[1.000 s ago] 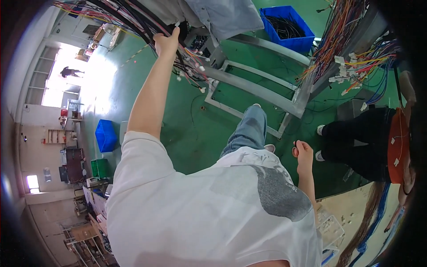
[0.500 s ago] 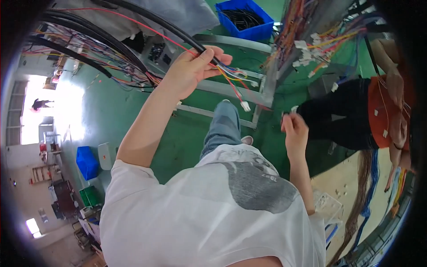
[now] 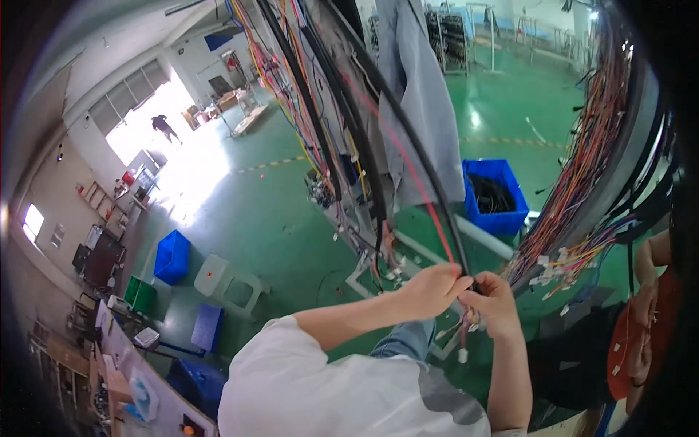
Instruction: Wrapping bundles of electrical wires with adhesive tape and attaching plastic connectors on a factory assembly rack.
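Observation:
A long black-sheathed cable [image 3: 429, 171] runs down from the top of the view, with a red wire [image 3: 417, 177] beside it. My left hand [image 3: 435, 289] is closed around the lower part of both. Right beside it, my right hand [image 3: 494, 302] pinches at the same cable, thumb and fingers together; whether they also hold something small is hidden. Below the hands, loose coloured wire ends hang with a white connector [image 3: 463, 355] at the tip.
More black cables and coloured wires hang at left of a grey cloth [image 3: 422, 109]. A thick wire bundle [image 3: 571, 167] hangs at right. A blue crate [image 3: 496, 198] holds black cables. A white stool [image 3: 231, 282] stands left. A co-worker's hand [image 3: 644, 304] handles wires at far right.
My right hand has come in from the right to meet the left hand at the cable. The view has swung, showing more of the hanging cables and the room.

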A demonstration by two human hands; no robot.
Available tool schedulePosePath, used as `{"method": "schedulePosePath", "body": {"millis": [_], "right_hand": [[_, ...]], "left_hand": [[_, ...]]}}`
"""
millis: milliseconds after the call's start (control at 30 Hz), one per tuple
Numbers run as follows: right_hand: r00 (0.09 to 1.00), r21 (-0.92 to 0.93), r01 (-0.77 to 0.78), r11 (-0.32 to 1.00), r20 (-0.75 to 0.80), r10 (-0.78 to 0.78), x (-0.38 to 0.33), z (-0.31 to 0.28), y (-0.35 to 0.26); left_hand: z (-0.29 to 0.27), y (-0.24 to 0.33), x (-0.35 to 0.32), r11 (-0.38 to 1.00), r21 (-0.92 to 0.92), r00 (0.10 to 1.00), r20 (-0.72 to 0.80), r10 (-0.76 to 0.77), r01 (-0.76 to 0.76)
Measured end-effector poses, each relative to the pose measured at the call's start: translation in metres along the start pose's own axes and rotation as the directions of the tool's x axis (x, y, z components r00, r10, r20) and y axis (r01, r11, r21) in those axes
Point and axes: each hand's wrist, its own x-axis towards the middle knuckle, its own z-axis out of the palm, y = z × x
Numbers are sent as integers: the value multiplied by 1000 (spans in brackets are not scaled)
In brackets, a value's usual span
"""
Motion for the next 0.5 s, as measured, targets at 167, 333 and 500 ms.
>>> {"method": "schedulePosePath", "body": {"millis": [167,333,500], "right_hand": [[958,-204,171,964,-193,-211,9,-2,-14],[849,-755,182,630,-202,-488,-24,-8,-50],[796,-914,190,360,-71,-601,-30,-12,-45]], "left_hand": [[-2,-20,-33,994,-113,999,-38,-12,7],[7,-130,-30,855,446,955,1,-297,265],[-48,-115,-28,680,623,805,132,-579,387]]}}
